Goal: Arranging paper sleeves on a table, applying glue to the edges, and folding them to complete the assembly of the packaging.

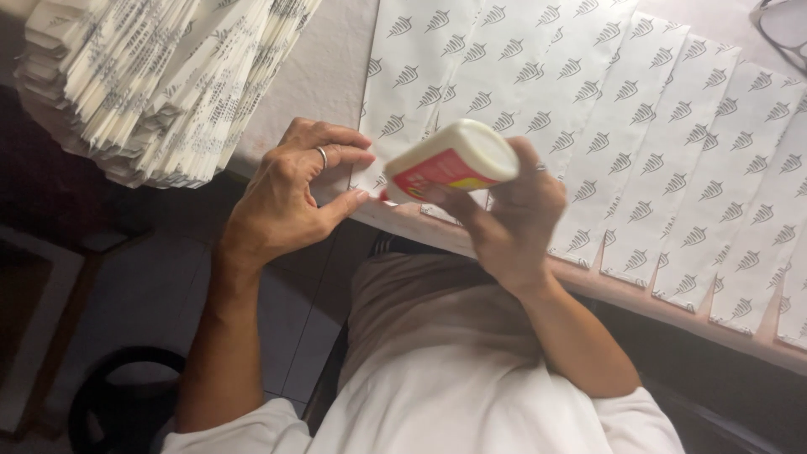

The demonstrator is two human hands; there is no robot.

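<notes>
At frame centre, the right hand [517,214] grips a tilted white glue bottle [451,161], fingers wrapped around it. The left hand [290,197], loosely open, presses fingertips on a leaf-printed paper sheet [412,67] at the table edge [588,286].

Two bare forearms come up from the bottom of the head view, no watch or bracelet on either wrist. The left hand [282,197] has a thin silver ring [322,155] on one finger, plain band as far as I can tell. The right hand [513,210] also wears a ring [540,167], a small pale band that's mostly hidden, so I can't say much about it. The sleeves are short and white: one white sleeve [244,429] ends above the left elbow, the other [639,416] above the right. The white shirt [454,403] looks loose and plain, and there's a brownish-grey garment [412,294] across the lap.
</notes>
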